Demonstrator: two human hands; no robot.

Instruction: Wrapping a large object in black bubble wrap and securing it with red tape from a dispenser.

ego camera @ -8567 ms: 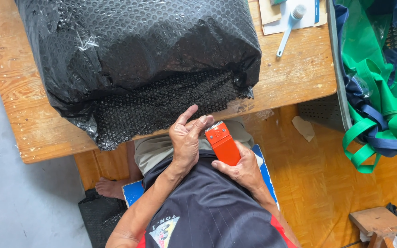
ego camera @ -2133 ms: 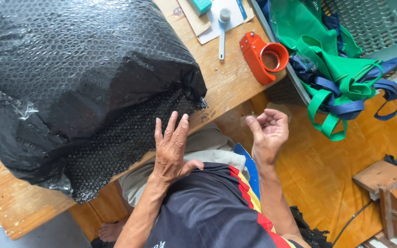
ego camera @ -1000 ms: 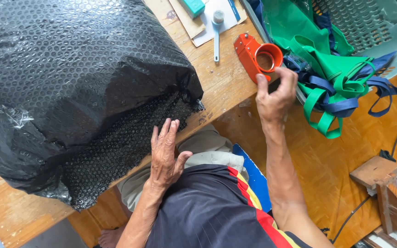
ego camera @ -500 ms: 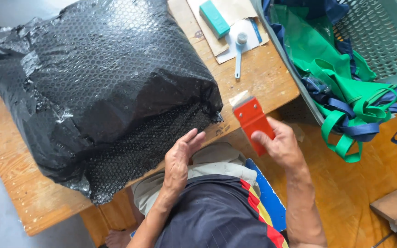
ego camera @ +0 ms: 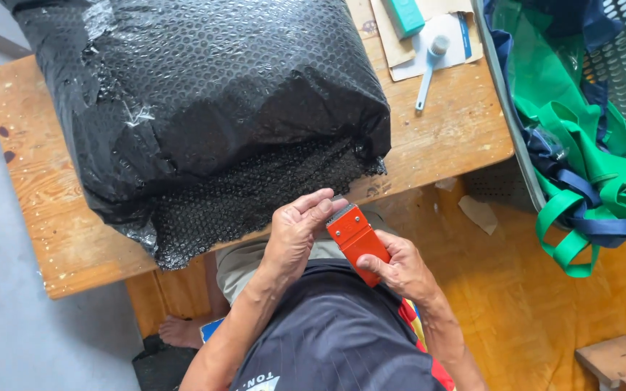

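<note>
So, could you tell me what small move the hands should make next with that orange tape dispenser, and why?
Probably pull the tape end free. The right hand holds the orange tape dispenser near the lap, the left hand fingers sit at its blade end, and the black bubble-wrapped bundle lies just ahead.

orange tape dispenser (ego camera: 357,241) | black bubble-patterned parcel (ego camera: 204,108) | green bag (ego camera: 581,145), seemingly navy-strapped | tan table (ego camera: 45,210)

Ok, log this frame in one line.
right hand: holds orange tape dispenser | left hand: fingers at its front end | black bubble-wrapped bundle: on wooden table
</note>
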